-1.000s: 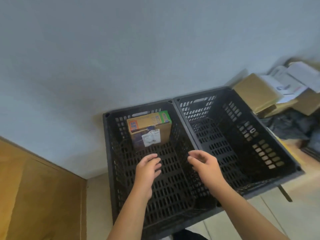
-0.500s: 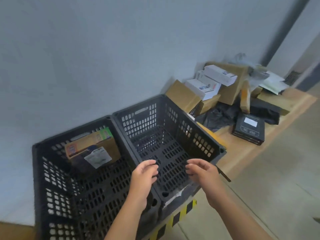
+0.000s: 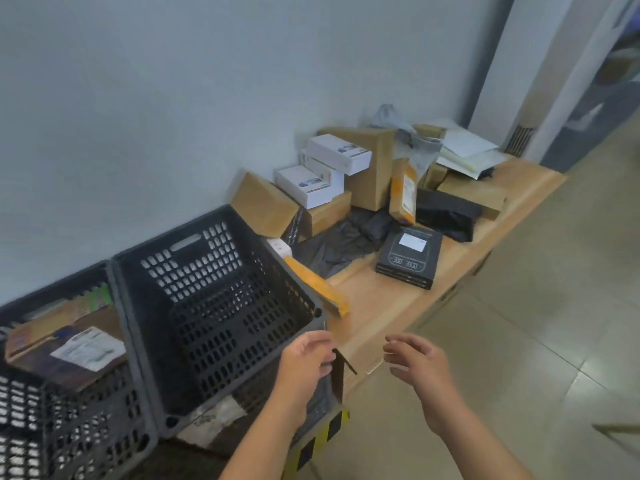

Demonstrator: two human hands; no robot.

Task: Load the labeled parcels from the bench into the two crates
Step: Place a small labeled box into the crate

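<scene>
A labelled cardboard parcel lies in the left crate, perforated black plastic like the right crate beside it. Left hand and right hand hover, fingers loosely curled, holding nothing. Brown, white and black boxy parcels crowd the wooden bench.

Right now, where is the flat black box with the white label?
In the head view the black box lies on the wooden bench right of the empty crate, near the bench's front edge, in front of the upright orange parcel.
</scene>
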